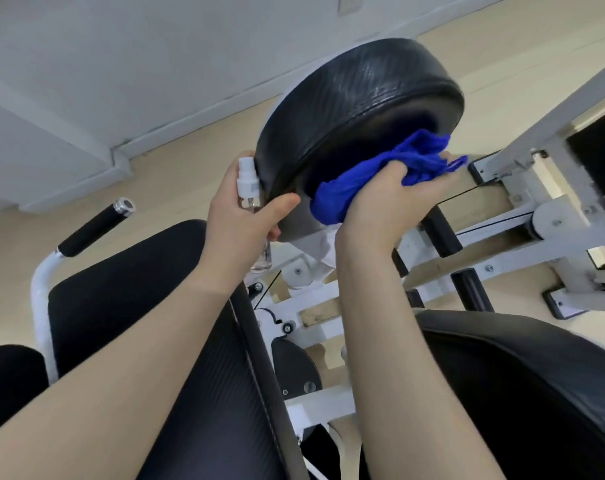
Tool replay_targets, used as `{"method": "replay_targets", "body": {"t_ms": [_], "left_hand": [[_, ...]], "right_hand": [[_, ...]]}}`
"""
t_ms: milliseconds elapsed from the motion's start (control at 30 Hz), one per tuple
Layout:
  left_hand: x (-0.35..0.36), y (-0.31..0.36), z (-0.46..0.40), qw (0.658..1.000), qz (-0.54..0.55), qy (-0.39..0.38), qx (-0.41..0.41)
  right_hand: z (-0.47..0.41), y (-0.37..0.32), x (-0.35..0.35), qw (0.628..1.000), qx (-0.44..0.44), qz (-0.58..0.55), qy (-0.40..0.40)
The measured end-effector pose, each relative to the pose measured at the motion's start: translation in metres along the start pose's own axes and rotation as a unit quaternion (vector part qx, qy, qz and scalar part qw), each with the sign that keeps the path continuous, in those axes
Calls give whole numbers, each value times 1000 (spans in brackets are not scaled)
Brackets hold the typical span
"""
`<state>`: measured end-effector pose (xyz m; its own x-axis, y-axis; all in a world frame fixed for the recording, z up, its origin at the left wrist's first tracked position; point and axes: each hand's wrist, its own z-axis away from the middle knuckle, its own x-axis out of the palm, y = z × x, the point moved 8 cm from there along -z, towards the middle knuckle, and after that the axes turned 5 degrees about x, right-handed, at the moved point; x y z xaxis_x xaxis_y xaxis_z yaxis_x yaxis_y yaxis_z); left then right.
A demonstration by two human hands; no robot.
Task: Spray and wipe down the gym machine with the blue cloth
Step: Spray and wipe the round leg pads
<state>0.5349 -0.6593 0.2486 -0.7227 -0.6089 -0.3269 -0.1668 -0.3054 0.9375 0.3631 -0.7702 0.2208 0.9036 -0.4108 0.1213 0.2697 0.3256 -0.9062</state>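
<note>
Beige floor (176, 174), white wall (86, 64); right hand (387, 199) grips blue cloth (380, 174) against black round pad (356, 105); left hand (245, 209) holds spray bottle (248, 185), thumb on pad.

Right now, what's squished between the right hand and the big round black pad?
The blue cloth. In the head view the right hand grips it, bunched, against the face of the round black pad.
</note>
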Motion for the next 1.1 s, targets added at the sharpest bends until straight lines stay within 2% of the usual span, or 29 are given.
{"method": "replay_targets", "body": {"t_ms": [67, 100, 200, 267, 300, 400, 467, 567, 633, 667, 700, 767, 833, 900, 1000, 1100], "left_hand": [[2, 3, -3, 1000, 0, -6, 3], [2, 5, -4, 1000, -1, -7, 7], [1, 4, -4, 1000, 2, -1, 21], [0, 1, 0, 1000, 8, 10, 19], [0, 1, 1, 1000, 12, 12, 18], [1, 1, 1, 1000, 22, 2, 13], [2, 4, -1, 999, 24, -5, 22], [3, 4, -3, 999, 20, -7, 36], [2, 5, -4, 999, 7, -4, 43], [2, 4, -5, 999, -2, -3, 46], [2, 3, -5, 999, -8, -4, 47], [-1, 1, -5, 999, -14, 3, 41], [0, 0, -3, 999, -1, 1, 33], [3, 0, -1, 1000, 7, -2, 26], [3, 2, -4, 1000, 15, -11, 20], [3, 0, -9, 1000, 8, -18, 22]], "right_hand": [[1, 1, -1, 999, -24, 31, 24], [-3, 14, -2, 998, -4, 57, 29], [-8, 69, -3, 974, 157, 164, -12], [0, 97, -1, 943, 270, 183, -62], [5, 100, 0, 935, 298, 177, -72], [13, 81, -2, 954, 289, 64, -50], [28, 60, 2, 964, 256, 2, -71], [40, 48, 7, 984, 158, -17, -82], [43, 58, 10, 990, 102, 54, -83], [44, 72, 10, 986, 104, 99, -81], [44, 91, 7, 978, 145, 131, -73], [50, 133, 1, 940, 318, 115, -43], [62, 152, -1, 894, 435, 108, -27], [63, 149, 3, 897, 435, 72, -37], [62, 127, 0, 936, 347, 23, -51], [59, 121, 3, 948, 313, 6, -58]]}}
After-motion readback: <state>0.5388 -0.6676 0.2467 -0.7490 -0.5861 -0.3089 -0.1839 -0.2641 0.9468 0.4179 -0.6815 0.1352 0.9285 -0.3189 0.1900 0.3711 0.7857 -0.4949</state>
